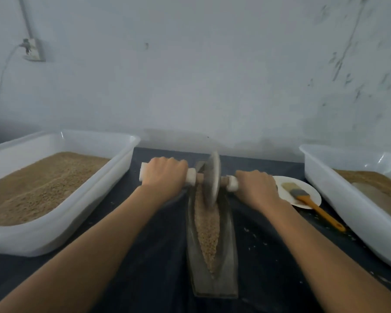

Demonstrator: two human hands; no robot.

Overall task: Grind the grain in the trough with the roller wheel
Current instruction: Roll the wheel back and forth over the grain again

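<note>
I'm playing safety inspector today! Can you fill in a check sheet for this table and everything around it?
Surface: dark cloth-covered table, scattered grain specks at right.
Job's things: long grey stone trough holding tan grain; grey disc roller wheel at its far end.
Clutter: two white plastic tubs of grain, left and right; orange-handled brush on white paper plate.
Hands: left hand and right hand, fingers curled round the white axle handles.
Cables: cord plugged into wall socket.
Surroundings: scuffed pale wall.

Trough (212,256) between tubs (61,199); roller wheel (212,177) in trough.
</note>
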